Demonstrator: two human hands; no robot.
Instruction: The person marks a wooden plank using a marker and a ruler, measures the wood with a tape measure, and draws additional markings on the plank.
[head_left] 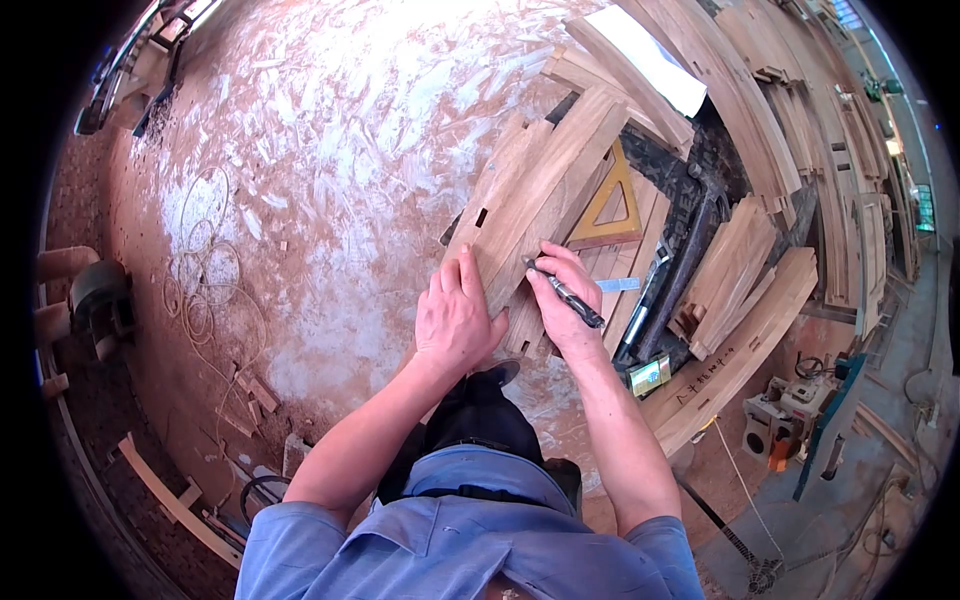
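Note:
My left hand [455, 315] lies on a wooden beam [540, 200], its fingers stretched along the near end. A dark rectangular slot shows in the wood just beyond those fingers. My right hand [566, 285] is closed round a dark pen [576, 303], its tip at the beam's right side. To the right of the beam rests a yellow triangular set square [627, 208] with a wooden edge. A short light-blue strip [618, 285] sits beside my right hand, on other pieces of wood.
A long dark tool [682, 283] lies right of the wood, near a small lit screen [650, 376]. Farther right are stacked timbers [750, 110], a plank with handwriting [735, 365] and a machine [785, 420]. A coiled cord [205, 290] lies on the dusty floor at left.

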